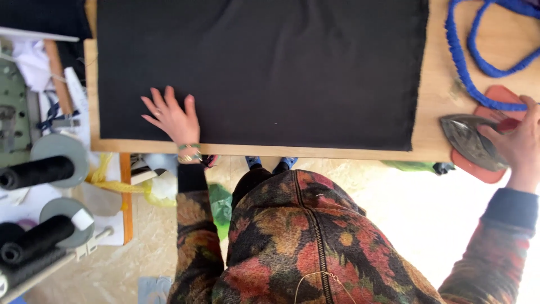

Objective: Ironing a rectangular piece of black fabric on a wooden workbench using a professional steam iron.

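A large black cloth point(270, 67) lies flat across a wooden table point(436, 95). My left hand point(171, 115) rests palm down on the cloth's near left part, fingers spread. My right hand point(520, 141) grips the handle of a metal clothes iron point(469, 141) at the table's right edge. The iron sits on a reddish-brown pad point(495, 169), its pointed tip toward the cloth. A blue fabric-covered cord point(472, 50) loops on the wood beyond the iron.
At the left stands a machine with black thread spools point(36, 171) on grey discs, plus white cloth and tools. Below the table edge are a pale board floor, green and yellow scraps point(219, 205) and my patterned jacket.
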